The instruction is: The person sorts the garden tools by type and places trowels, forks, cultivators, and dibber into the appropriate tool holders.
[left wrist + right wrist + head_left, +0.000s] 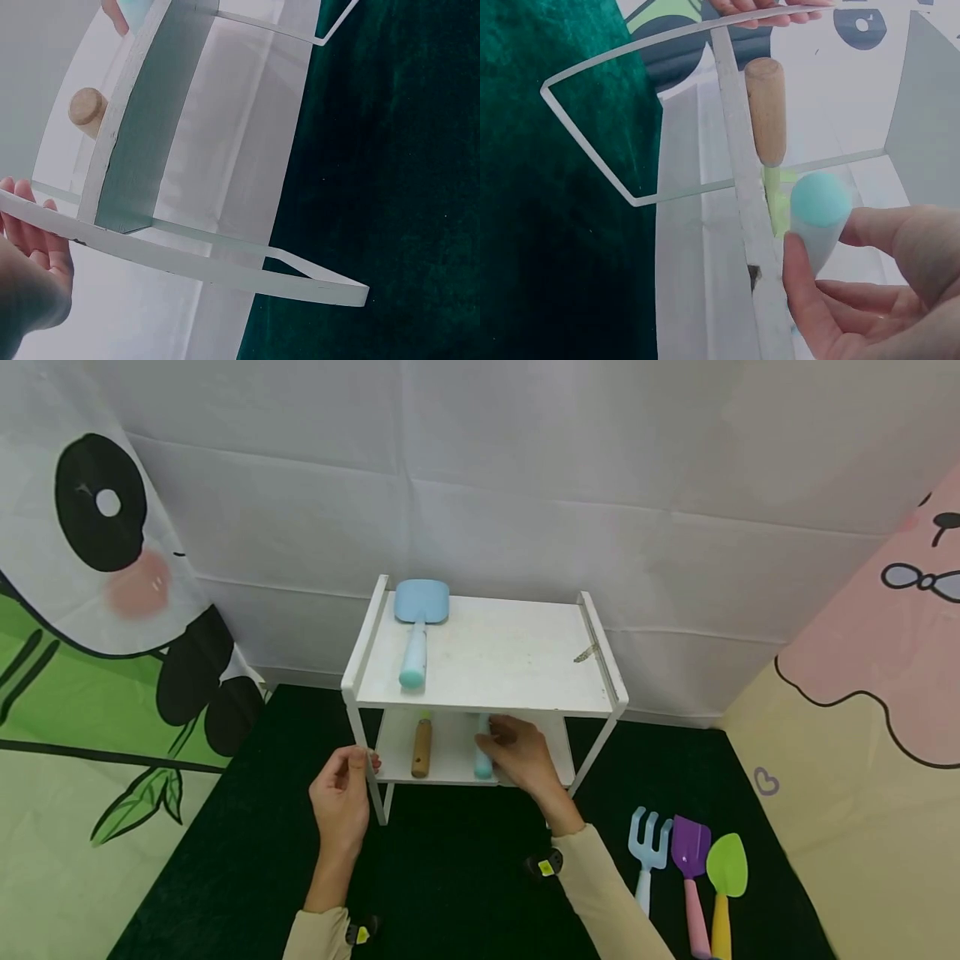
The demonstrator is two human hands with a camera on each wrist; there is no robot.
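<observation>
A small white two-tier shelf (pixel 480 693) stands on dark green cloth. My left hand (pixel 341 793) holds its front left post; in the left wrist view several fingers of that hand (pixel 45 244) show behind the white metal bar. On the lower tier, my right hand (pixel 519 753) pinches a pale blue handle with a turquoise end (pixel 821 201) between thumb and fingers. The far end of that tool is hidden under the upper tier. Left of it lies a tool with a wooden handle (pixel 422 748) and a light green neck. A blue toy spatula-like shovel (pixel 422 602) lies on the upper tier.
On the cloth (pixel 450 877) at the right lie a light blue garden fork (pixel 649 843), a purple shovel with a pink handle (pixel 691 847) and a green trowel with a yellow handle (pixel 727 867). A white sheet (pixel 525 468) hangs behind the shelf.
</observation>
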